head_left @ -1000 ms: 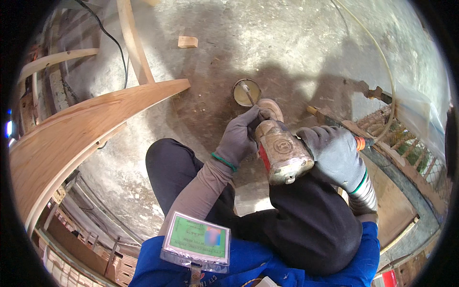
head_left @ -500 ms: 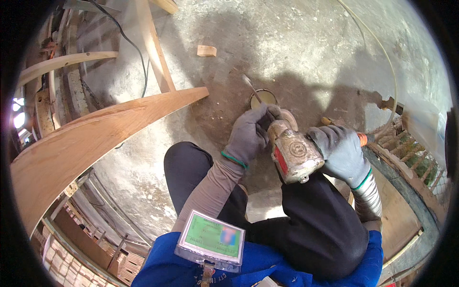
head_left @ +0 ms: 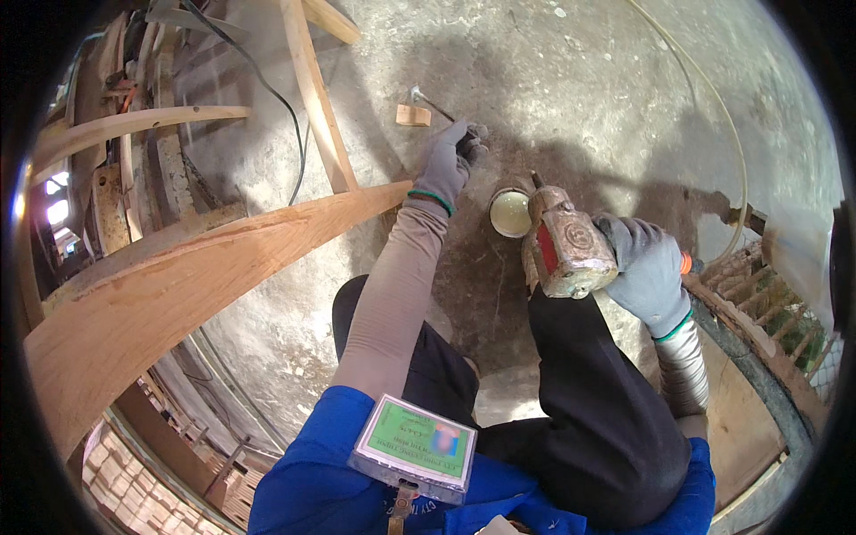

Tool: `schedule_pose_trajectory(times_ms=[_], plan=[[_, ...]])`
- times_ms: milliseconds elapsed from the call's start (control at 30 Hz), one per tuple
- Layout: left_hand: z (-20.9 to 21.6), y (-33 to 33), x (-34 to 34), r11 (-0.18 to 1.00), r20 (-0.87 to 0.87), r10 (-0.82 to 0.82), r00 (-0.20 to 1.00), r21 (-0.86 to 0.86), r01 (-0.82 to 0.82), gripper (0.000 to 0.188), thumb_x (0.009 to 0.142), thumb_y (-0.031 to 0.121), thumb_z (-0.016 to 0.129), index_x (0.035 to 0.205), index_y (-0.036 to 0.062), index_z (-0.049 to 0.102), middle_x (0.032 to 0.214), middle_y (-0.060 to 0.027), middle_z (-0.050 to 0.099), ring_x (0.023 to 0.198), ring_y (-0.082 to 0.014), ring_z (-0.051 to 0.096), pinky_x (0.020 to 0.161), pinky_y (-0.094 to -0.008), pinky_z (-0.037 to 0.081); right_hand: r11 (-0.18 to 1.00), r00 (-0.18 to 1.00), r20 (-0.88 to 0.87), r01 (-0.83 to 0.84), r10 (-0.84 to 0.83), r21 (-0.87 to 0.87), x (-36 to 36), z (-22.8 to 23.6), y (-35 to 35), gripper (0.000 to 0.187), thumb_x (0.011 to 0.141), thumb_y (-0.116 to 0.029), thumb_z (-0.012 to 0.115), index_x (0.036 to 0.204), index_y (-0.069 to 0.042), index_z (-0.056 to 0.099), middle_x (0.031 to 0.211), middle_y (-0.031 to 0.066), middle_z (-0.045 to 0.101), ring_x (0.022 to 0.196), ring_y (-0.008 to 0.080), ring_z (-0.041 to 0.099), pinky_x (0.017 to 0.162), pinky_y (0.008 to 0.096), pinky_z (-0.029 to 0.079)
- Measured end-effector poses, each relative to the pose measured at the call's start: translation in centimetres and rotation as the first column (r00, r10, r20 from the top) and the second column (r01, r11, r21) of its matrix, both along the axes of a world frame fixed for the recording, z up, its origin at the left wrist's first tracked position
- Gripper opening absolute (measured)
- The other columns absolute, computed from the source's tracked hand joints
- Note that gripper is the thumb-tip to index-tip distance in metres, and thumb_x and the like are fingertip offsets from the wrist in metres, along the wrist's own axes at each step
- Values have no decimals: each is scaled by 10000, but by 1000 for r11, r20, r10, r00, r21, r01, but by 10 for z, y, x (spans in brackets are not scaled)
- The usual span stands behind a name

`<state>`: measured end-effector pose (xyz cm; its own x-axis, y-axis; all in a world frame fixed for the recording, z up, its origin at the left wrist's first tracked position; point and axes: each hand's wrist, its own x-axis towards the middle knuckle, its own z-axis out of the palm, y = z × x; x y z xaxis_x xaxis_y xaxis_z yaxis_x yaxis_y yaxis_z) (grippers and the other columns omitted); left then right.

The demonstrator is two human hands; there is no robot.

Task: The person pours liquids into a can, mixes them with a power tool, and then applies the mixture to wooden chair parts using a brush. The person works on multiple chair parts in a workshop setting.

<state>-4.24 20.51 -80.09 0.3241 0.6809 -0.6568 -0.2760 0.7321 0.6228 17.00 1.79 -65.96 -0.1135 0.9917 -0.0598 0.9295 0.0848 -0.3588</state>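
My left hand (head_left: 448, 160), gloved in grey, is stretched out over the floor. Its fingers pinch a thin dark stick (head_left: 437, 107) with a whitish tip, which reaches to just beyond a small wood block (head_left: 413, 115). In my right hand (head_left: 644, 267), also gloved, is a worn metal air tool (head_left: 575, 254) with a red side panel and a dark pin at its front. An orange fitting (head_left: 686, 263) shows behind that hand. Close by the tool's front stands a small round can (head_left: 510, 213) with pale contents.
A large curved wooden piece (head_left: 223, 248) with a long brace (head_left: 316, 98) spans the left side. Behind it runs a black cable (head_left: 267, 85). A pale hose (head_left: 718, 80) curves along the right, near a wire-mesh opening (head_left: 802, 330). Stacked wood pieces (head_left: 134, 486) lie lower left.
My left hand has moved away from the air tool, out and to the left, carrying the stick to the wood block. The right hand still holds the tool. The can's top is now uncovered.
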Motion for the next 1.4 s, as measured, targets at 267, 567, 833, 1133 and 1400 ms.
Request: schedule_pose_trajectory(times_ms=[267,567,833,1133,1400], plan=[[19,-26,0,996,-53,88,995,-8,-88,199,941,156,526,900,-5,635,827,-95,650,633,-128,605,565,-254,552,998,996,85,13,-7,-61,4,-14,-17,330,748,-270,611,1008,-70,575,826,93,631,734,280,634,631,382,488],[16,-79,-6,994,-93,39,995,-96,-48,211,938,188,562,883,13,665,826,-65,649,626,-116,591,602,-238,528,997,998,58,11,-7,-74,8,-15,-14,310,737,-230,616,1003,-77,582,816,90,624,717,273,623,631,381,484],[-17,-56,-11,985,-90,142,986,-82,-150,191,923,171,566,924,-10,628,814,-90,651,671,-154,616,610,-272,548,995,996,85,24,-16,-94,8,-19,-12,246,757,-241,603,952,-93,582,783,88,623,689,275,626,622,381,483],[-51,-9,-2,950,3,283,959,-142,-280,193,935,155,528,938,-30,586,862,-140,637,748,-218,648,673,-302,580,1000,991,135,18,-17,-1,13,-30,-5,231,741,-222,600,937,-103,577,753,87,614,686,274,628,603,386,483],[-10,-27,-15,434,-920,-189,343,235,870,203,907,172,602,847,-22,617,870,-183,649,826,-310,640,792,-325,522,979,975,221,78,-36,-186,13,-69,65,295,730,-152,582,1020,-101,596,771,118,650,652,305,646,544,426,499]])
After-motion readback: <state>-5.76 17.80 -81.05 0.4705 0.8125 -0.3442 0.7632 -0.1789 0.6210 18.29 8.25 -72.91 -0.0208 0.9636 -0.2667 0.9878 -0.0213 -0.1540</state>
